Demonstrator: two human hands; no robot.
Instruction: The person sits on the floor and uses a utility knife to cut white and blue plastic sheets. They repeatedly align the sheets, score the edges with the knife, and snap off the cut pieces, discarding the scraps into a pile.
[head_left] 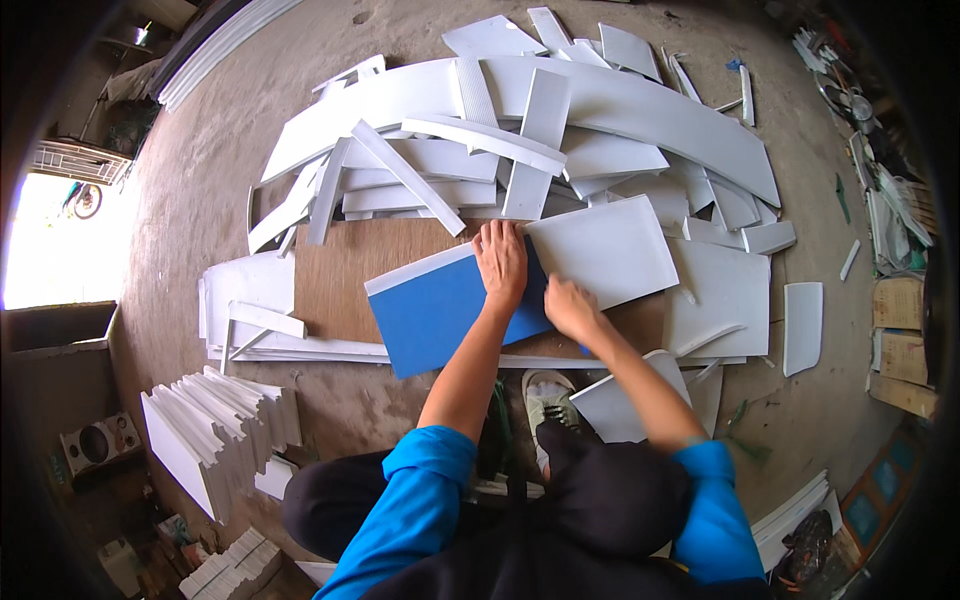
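A blue rectangular sheet (425, 318) lies at a slant over a long white panel (605, 245), with a white strip showing along its far edge. My left hand (502, 262) lies on the sheet near its far right corner, fingers close together and reaching to that edge. My right hand (575, 308) is curled closed at the right edge of the blue sheet, slightly blurred. Whatever it holds is hidden; a small bit of blue shows just below it. Under the panel is a brown wooden board (335, 265).
Beyond the board lies a heap of white offcuts with a long curved panel (640, 95). Stacked white pieces (215, 425) stand at the near left. A white scrap (803, 328) lies on the floor at right. My shoe (548, 395) is close to the board's near edge.
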